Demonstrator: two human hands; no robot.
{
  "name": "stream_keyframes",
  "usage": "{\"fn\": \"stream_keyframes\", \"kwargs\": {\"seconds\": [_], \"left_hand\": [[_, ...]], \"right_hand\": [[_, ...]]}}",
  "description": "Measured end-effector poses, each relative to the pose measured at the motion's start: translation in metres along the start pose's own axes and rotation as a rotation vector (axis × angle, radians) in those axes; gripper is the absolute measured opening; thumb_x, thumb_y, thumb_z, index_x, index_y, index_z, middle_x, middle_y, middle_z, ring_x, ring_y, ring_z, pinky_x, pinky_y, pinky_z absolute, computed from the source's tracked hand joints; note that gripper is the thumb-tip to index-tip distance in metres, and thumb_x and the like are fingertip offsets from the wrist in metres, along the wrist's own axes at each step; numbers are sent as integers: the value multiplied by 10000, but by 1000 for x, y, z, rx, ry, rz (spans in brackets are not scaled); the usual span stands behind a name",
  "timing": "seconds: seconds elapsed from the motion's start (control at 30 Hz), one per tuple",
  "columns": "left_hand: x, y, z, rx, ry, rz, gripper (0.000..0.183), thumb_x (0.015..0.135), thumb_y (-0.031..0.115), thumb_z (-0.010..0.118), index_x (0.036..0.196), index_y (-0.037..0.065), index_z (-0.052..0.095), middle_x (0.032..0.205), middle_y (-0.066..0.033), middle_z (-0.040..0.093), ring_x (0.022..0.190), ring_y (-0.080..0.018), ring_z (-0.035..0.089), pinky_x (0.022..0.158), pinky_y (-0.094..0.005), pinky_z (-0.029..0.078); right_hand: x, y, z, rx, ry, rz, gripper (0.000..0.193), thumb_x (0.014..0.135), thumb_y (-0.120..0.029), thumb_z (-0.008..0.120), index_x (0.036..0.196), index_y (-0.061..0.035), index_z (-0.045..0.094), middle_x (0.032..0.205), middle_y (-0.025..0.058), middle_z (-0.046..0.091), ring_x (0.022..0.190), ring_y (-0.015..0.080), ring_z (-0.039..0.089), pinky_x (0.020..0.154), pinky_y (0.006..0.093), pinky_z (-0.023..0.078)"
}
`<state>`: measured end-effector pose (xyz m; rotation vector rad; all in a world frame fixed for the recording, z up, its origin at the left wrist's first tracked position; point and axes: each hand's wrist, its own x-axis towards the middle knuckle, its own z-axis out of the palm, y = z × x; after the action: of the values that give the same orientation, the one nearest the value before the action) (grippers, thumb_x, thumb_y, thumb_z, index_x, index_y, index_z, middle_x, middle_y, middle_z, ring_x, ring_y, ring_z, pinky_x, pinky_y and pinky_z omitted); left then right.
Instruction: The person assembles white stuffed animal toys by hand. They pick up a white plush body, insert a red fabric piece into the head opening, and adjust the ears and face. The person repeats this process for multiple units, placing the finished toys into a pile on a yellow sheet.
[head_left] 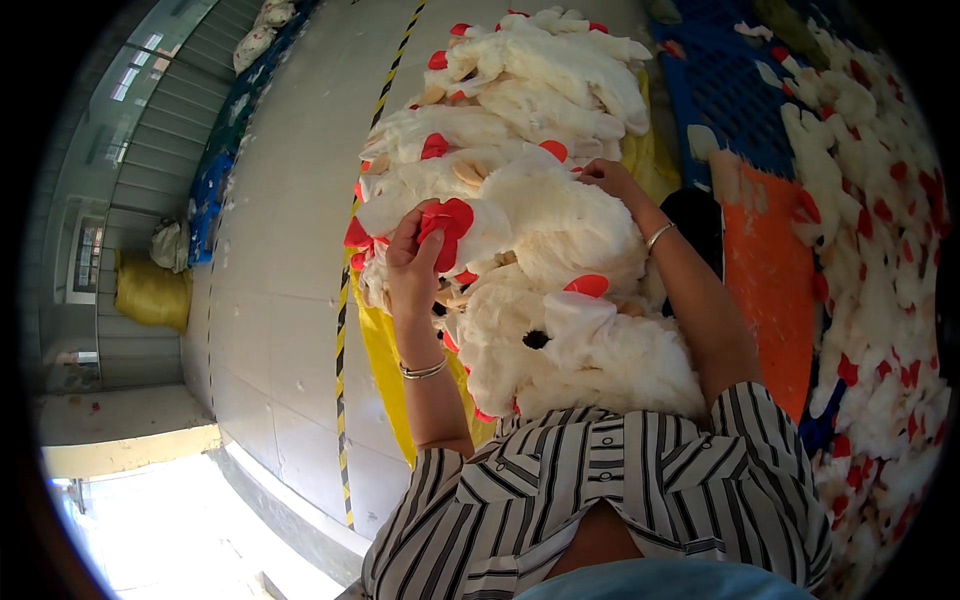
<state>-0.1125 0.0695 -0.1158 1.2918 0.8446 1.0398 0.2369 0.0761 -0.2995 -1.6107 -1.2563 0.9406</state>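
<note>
A heap of limp white plush toy skins (pixel 570 225) with red patches lies in front of me. My left hand (pixel 410 255) is closed on a red fabric piece (pixel 449 222), thumb across its front, at the end of a white plush part. Over on the heap's right side, my right hand (pixel 608 180) has its fingers pinched together at the edge of the same white plush skin, next to a bit of red. Closer to me lies another plush skin (pixel 620 350) with a black spot and a red oval patch (pixel 587 286).
Yellow sheeting (pixel 380 350) shows under the heap. To the right are an orange sheet (pixel 768 280), a blue plastic pallet (pixel 725 85) and a large pile of white and red plush pieces (pixel 880 300). Black-and-yellow floor tape (pixel 342 400) runs along the left. A yellow sack (pixel 152 292) stands by the wall.
</note>
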Motion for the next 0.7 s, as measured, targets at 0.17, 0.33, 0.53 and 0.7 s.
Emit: {"fn": "stream_keyframes", "kwargs": {"seconds": [0.17,0.33,0.53,0.7], "left_hand": [[-5,-4,-2,99,36,-32,220,917,-4,551,1105,6,665,983,-29,683,874,-78,623,801,-227,511],[-13,-1,17,186,-308,-87,234,930,1,518,1101,5,678,960,-7,691,863,-57,607,784,-208,498],[-26,17,7,-117,-508,155,410,906,344,702,1072,-30,668,930,-17,681,844,-70,587,781,-226,484],[-22,22,23,-57,-155,93,225,945,197,656,1030,-10,679,835,23,628,722,-27,525,699,-195,450]], "right_hand": [[1,-39,17,214,-6,177,583,783,-523,740,934,35,669,860,111,688,779,159,630,681,292,496],[12,-49,37,-137,-46,183,901,681,-583,792,1165,119,501,1008,173,650,890,212,631,754,330,504],[12,-32,44,34,14,172,737,751,-327,759,1308,61,473,1053,151,650,907,190,634,766,302,506],[-10,-81,22,519,72,8,336,809,-83,637,1132,-6,582,967,51,634,841,96,604,687,242,483]]}}
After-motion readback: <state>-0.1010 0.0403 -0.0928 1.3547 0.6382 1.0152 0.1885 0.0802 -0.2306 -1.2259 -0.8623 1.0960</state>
